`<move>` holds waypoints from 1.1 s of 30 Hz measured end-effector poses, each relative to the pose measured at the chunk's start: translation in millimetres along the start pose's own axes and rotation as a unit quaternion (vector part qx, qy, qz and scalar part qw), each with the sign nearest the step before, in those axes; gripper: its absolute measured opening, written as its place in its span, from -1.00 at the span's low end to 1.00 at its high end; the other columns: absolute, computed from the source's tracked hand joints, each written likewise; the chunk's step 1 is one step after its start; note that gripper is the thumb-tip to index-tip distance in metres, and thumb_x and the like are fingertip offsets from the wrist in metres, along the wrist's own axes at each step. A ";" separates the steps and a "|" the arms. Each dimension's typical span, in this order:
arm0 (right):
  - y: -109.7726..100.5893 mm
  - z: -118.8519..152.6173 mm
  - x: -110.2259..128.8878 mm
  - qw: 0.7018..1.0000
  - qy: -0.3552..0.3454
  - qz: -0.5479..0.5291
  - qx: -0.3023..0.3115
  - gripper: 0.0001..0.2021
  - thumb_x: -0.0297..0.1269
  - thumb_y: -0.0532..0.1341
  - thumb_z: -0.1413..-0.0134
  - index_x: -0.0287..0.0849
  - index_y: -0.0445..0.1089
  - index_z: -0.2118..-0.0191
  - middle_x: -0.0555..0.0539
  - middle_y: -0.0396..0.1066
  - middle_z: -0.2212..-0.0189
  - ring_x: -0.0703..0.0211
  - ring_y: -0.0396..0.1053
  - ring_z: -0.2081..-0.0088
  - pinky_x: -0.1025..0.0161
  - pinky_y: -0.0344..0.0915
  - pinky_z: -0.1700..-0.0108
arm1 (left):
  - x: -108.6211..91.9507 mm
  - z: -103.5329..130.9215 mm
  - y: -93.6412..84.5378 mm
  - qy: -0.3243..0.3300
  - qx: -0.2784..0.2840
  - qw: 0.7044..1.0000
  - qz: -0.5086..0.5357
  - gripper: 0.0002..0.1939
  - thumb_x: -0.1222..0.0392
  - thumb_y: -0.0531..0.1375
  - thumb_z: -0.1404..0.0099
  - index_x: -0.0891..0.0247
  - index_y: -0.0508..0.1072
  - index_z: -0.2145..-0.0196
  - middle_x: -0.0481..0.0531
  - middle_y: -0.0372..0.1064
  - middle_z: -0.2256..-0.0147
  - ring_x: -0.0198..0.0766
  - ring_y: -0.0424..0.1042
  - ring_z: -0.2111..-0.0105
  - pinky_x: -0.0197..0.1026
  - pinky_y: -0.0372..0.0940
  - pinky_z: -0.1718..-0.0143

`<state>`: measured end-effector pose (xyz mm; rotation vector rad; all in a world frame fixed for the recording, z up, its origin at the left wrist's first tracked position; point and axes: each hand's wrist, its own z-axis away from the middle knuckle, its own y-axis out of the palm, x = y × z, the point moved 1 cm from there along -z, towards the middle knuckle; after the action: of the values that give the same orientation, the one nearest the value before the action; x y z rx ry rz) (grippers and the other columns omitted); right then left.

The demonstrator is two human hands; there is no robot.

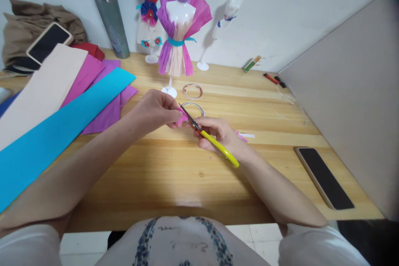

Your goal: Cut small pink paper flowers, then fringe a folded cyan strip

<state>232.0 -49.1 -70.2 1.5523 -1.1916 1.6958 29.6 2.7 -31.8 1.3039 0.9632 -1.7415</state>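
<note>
Left hand point(160, 110) pinches a small pink paper piece point(182, 117) over the wooden table point(156, 170); right hand point(215, 131) curls around yellow-handled scissors point(221, 147), their slim metal blades point(189, 116) at the paper. Smooth planks stretch rightward to a flat smartphone point(324, 178) near the edge.

Craft workspace, small and indoors; home, studio or classroom, cannot tell which. Signs of craft work: at least 3 miniature dress forms point(181, 13) at back of desk point(162, 178), some dressed in coloured material; folded sheets point(68, 120) in turquoise, pink, purple and cream at left; yellow-handled scissors point(220, 146) in use; 2 tape rings point(202, 91). Plain wooden desk against white wall point(289, 8), pale side panel point(349, 83) at right. Personal items too: flask point(109, 20), 2 phones point(324, 178). Light floor tiles point(263, 239) below.
</note>
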 end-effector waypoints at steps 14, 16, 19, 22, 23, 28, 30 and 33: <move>2.1 -0.5 -2.2 0.999 0.033 -0.002 -0.006 -0.45 0.26 0.44 0.06 -0.21 0.51 0.28 0.05 0.19 0.47 0.26 0.05 0.44 0.29 -0.03 0.43 | 2.8 -3.5 -1.7 -0.021 -0.005 1.000 -0.023 -0.84 0.33 0.36 -0.05 0.29 0.49 0.63 0.03 0.51 0.58 -0.24 0.53 0.50 -0.18 0.51 0.35; 1.9 -0.4 -2.5 0.999 0.038 0.005 -0.004 -0.45 0.26 0.44 0.07 -0.21 0.50 0.29 0.05 0.17 0.48 0.27 0.04 0.44 0.29 -0.04 0.43 | 2.3 -3.5 -1.6 -0.026 -0.004 0.999 -0.025 -0.85 0.33 0.35 -0.06 0.30 0.50 0.62 0.04 0.52 0.58 -0.24 0.53 0.50 -0.19 0.51 0.34; 1.8 -0.6 -3.0 0.999 0.043 0.005 -0.007 -0.44 0.27 0.44 0.08 -0.21 0.50 0.32 0.05 0.15 0.48 0.26 0.03 0.44 0.29 -0.04 0.42 | 1.8 -3.4 -1.7 -0.025 -0.004 0.999 -0.024 -0.85 0.34 0.34 -0.06 0.30 0.51 0.62 0.03 0.52 0.58 -0.25 0.52 0.50 -0.20 0.51 0.35; 2.3 -1.5 -3.5 0.999 0.048 0.000 -0.010 -0.43 0.28 0.44 0.10 -0.20 0.52 0.28 0.05 0.16 0.48 0.25 0.03 0.43 0.29 -0.03 0.42 | 2.3 -3.6 -2.2 -0.020 -0.008 1.000 -0.021 -0.84 0.34 0.35 -0.04 0.30 0.50 0.64 0.01 0.50 0.60 -0.27 0.50 0.54 -0.22 0.50 0.38; 2.5 -1.8 -3.7 0.999 0.050 -0.001 -0.010 -0.43 0.29 0.44 0.10 -0.20 0.52 0.27 0.04 0.16 0.47 0.25 0.03 0.43 0.29 -0.02 0.42 | 2.5 -3.7 -2.4 -0.019 -0.008 1.000 -0.020 -0.84 0.34 0.36 -0.04 0.30 0.50 0.64 0.01 0.50 0.61 -0.28 0.50 0.55 -0.23 0.49 0.39; 2.3 -2.3 -5.3 0.999 0.051 -0.006 -0.013 -0.44 0.28 0.45 0.13 -0.20 0.49 0.33 0.06 0.13 0.49 0.26 0.02 0.43 0.29 -0.03 0.42 | 3.8 -4.7 -3.0 -0.020 -0.004 1.000 -0.012 -0.86 0.33 0.36 -0.03 0.29 0.52 0.64 0.00 0.50 0.61 -0.29 0.50 0.55 -0.25 0.49 0.41; 2.0 -1.9 -5.9 0.999 0.052 -0.009 -0.011 -0.44 0.28 0.45 0.12 -0.20 0.48 0.34 0.06 0.12 0.49 0.26 0.02 0.43 0.29 -0.03 0.42 | 4.4 -5.3 -3.1 -0.019 -0.003 1.000 -0.009 -0.85 0.34 0.36 -0.02 0.29 0.51 0.64 0.00 0.48 0.62 -0.28 0.50 0.54 -0.24 0.49 0.40; 2.0 -1.9 -6.4 0.999 0.052 -0.007 -0.011 -0.44 0.28 0.45 0.12 -0.20 0.47 0.34 0.07 0.11 0.49 0.27 0.01 0.44 0.29 -0.04 0.42 | 6.0 -6.5 -2.8 -0.017 0.001 1.000 -0.002 -0.84 0.34 0.36 -0.03 0.29 0.50 0.64 0.01 0.48 0.62 -0.26 0.51 0.54 -0.21 0.50 0.38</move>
<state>230.6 -47.3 -76.7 1.4373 -1.1390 1.7271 28.6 9.0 -38.5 1.2712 0.9461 -1.7635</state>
